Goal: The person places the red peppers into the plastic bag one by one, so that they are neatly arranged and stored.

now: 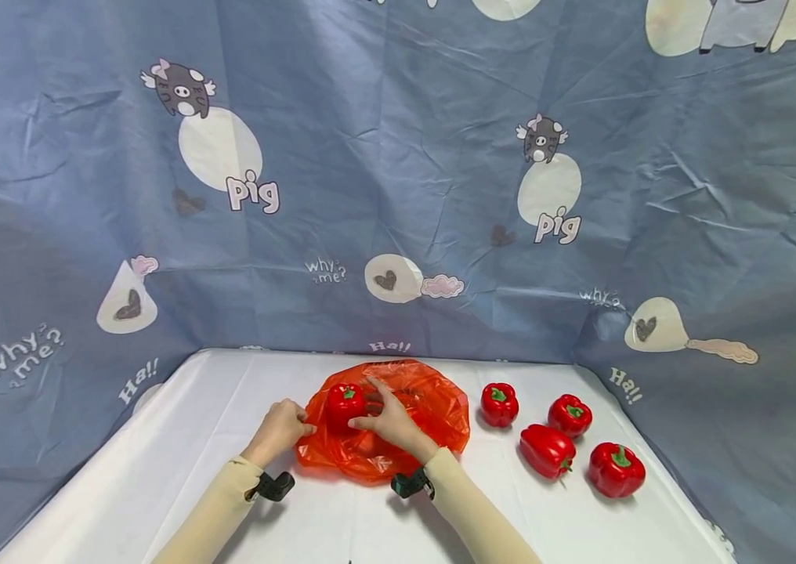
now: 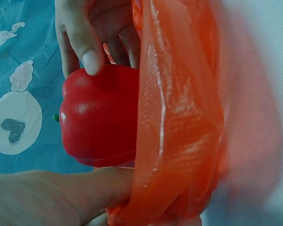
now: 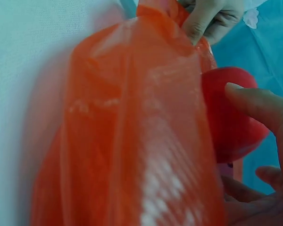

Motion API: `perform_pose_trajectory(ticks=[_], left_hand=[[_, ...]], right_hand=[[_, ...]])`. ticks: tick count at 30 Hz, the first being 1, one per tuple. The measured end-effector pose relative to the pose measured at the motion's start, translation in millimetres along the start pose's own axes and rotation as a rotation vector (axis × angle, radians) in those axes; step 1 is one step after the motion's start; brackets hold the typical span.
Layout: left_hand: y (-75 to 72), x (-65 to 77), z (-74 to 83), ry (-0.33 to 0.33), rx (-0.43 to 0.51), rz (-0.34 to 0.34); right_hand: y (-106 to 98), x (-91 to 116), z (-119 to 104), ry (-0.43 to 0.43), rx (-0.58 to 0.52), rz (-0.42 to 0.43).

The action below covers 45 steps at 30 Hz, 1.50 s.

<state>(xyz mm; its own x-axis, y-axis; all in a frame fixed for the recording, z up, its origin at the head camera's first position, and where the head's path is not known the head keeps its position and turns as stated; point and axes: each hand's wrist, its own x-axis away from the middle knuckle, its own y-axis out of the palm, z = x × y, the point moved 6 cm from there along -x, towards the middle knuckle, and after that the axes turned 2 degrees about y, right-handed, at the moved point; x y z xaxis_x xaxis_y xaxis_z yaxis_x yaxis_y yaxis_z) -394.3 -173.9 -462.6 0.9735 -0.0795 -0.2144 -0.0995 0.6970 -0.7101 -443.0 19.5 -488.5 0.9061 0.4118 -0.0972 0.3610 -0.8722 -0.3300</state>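
Observation:
A red bell pepper point(image 1: 345, 401) with a green stem stands upright in the mouth of a thin orange plastic bag point(image 1: 433, 399). At the bag's left edge, my left hand point(image 1: 280, 429) pinches the plastic between thumb and fingers. My right hand point(image 1: 392, 423) is at the pepper's right side. Its thumb point(image 3: 254, 101) lies over the pepper's near side, touching or almost touching it. The other fingers point(image 3: 247, 193) are spread apart from the pepper, with a gap showing. The bag wall hides the pepper's lower part in both wrist views.
Several more red bell peppers lie right of the bag: one beside it point(image 1: 499, 405), one farther right point(image 1: 570, 415), one on its side point(image 1: 547, 451) and one near the right edge point(image 1: 616, 470). A blue patterned cloth point(image 1: 398, 196) hangs behind the white table point(image 1: 341, 525).

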Motion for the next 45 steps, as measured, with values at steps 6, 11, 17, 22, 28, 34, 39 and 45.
perform_pose_trajectory(ticks=[6, 11, 17, 22, 28, 34, 39, 45], left_hand=[[1.7, -2.6, -4.6, -0.044, -0.027, -0.013], [2.5, -3.7, -5.0, -0.035, -0.030, -0.012], [5.1, -5.3, -8.4, -0.044, -0.019, -0.015], [5.6, -5.3, -7.4, -0.035, -0.012, -0.015], [6.0, -5.6, -8.3, -0.028, -0.008, -0.012], [6.2, -3.4, -7.3, -0.036, -0.008, -0.017], [6.4, -1.7, -4.6, -0.021, -0.028, -0.003], [7.0, -2.2, -5.7, -0.020, -0.026, -0.008]], right_hand=[[-7.4, 6.5, -4.4, -0.042, 0.012, -0.032], [-13.8, 9.5, -3.4, -0.049, 0.002, -0.038], [-19.1, 17.7, -6.9, -0.055, 0.015, -0.061], [-24.1, 29.6, -17.7, -0.083, 0.035, -0.086], [-31.9, 49.8, -31.0, -0.071, 0.087, -0.136], [-39.4, 72.9, -39.4, -0.075, 0.083, -0.219], [-47.9, 94.5, -46.5, -0.063, 0.050, -0.286], [-65.9, 116.7, -45.0, -0.036, 0.027, -0.313]])
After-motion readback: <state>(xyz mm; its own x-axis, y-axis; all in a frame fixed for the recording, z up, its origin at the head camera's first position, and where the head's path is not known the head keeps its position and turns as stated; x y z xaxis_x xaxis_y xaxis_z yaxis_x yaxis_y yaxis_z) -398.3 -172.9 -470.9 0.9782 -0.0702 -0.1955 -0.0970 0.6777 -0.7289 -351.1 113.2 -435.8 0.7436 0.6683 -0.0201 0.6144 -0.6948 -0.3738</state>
